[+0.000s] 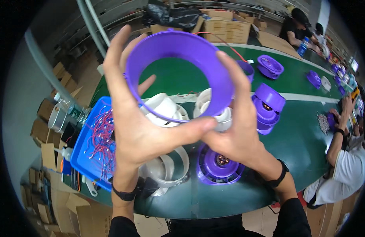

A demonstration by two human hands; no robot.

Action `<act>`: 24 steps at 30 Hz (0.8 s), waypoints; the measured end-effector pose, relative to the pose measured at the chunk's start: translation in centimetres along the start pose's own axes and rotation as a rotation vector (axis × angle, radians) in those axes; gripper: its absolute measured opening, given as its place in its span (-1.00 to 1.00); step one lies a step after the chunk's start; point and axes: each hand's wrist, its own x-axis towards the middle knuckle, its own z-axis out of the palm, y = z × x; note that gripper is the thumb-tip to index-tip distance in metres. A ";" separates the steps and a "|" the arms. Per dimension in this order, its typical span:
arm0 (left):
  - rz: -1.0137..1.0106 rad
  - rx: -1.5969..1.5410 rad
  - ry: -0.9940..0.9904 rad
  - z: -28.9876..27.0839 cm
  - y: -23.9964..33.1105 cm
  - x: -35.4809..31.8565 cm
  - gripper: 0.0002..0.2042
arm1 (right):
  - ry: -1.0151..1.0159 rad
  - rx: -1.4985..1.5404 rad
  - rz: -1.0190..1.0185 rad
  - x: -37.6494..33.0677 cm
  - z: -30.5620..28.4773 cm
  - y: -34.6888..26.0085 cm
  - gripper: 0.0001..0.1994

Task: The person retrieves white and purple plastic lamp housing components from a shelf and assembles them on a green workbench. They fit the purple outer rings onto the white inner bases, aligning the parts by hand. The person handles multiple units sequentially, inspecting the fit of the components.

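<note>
A purple plastic ring (pixel 172 37), open through its middle, is held up above the table between both my hands. My left hand (pixel 131 126) grips its left side, with the thumb along the lower rim and fingers spread behind. On the right side, my right hand (pixel 237 118) closes on the ring with its fingers on the outer wall. Below my hands on the table sits a round purple housing (pixel 220 168) with copper coils at its centre. Beside it lies a clear whitish plastic ring (pixel 184 168). White round plastic parts (pixel 162 104) show through the purple ring, partly hidden.
A blue tray (pixel 80 152) of red wires (pixel 101 138) stands at the left. More purple housings (pixel 269 100) and a purple cup-shaped part (pixel 270 66) are on the green table (pixel 293 138). A co-worker (pixel 348 158) works at the right; cartons (pixel 226 29) stand behind.
</note>
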 end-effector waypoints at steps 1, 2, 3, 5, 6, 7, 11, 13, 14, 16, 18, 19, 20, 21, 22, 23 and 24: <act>0.048 0.012 -0.014 -0.2 -0.3 0.0 0.35 | -0.002 0.012 0.019 0.0 0.0 -0.1 -0.03; 0.095 0.028 -0.027 -0.4 -0.5 0.1 0.34 | -0.009 0.039 0.027 0.0 0.0 -0.2 -0.03; 0.143 0.036 -0.040 -0.5 -0.8 0.0 0.34 | -0.008 0.047 0.039 0.0 0.0 -0.3 -0.02; 0.172 0.012 -0.042 -0.7 -1.2 0.0 0.30 | -0.005 0.073 0.057 0.1 0.2 -0.4 -0.01; 0.176 -0.008 -0.044 -0.6 -1.3 0.1 0.27 | -0.002 0.065 0.053 0.1 0.2 -0.3 -0.01; 0.180 -0.025 -0.043 -0.6 -1.4 0.2 0.24 | -0.001 0.078 0.054 0.2 0.2 -0.3 0.00; 0.196 -0.072 0.003 -1.5 -0.6 0.4 0.08 | 0.007 0.129 0.015 0.6 0.2 -0.1 0.09; 0.292 -0.108 -0.006 -1.5 -0.5 1.0 -0.15 | 0.003 0.087 -0.035 0.6 -0.3 0.9 0.15; 0.334 -0.122 -0.016 -1.7 -0.3 1.2 -0.16 | 0.006 0.077 -0.055 0.6 -0.4 1.4 0.17; 0.343 -0.118 -0.035 -2.0 -0.1 1.0 -0.17 | 0.018 0.092 -0.090 0.7 -0.3 2.1 0.21; 0.316 -0.110 -0.046 -2.2 -0.1 0.9 -0.19 | 0.026 0.115 -0.105 0.8 -0.2 2.2 0.23; 0.310 -0.105 -0.049 -2.3 0.0 0.8 -0.20 | 0.025 0.120 -0.107 0.8 -0.1 2.2 0.23; 0.298 -0.104 -0.053 -2.3 0.1 0.7 -0.21 | 0.020 0.134 -0.093 0.9 -0.1 2.1 0.23; 0.296 -0.108 -0.054 -2.2 -0.2 0.7 -0.21 | 0.015 0.140 -0.079 0.9 -0.2 2.1 0.24; 0.296 -0.111 -0.057 -2.2 -0.5 0.8 -0.22 | 0.007 0.155 -0.049 0.9 -0.5 2.1 0.24; 0.288 -0.120 -0.058 -2.1 -0.8 0.7 -0.23 | 0.003 0.163 -0.038 0.8 -0.5 2.2 0.25; 0.279 -0.122 -0.053 -2.1 -0.6 0.9 -0.23 | 0.004 0.181 -0.033 1.0 -0.6 2.1 0.26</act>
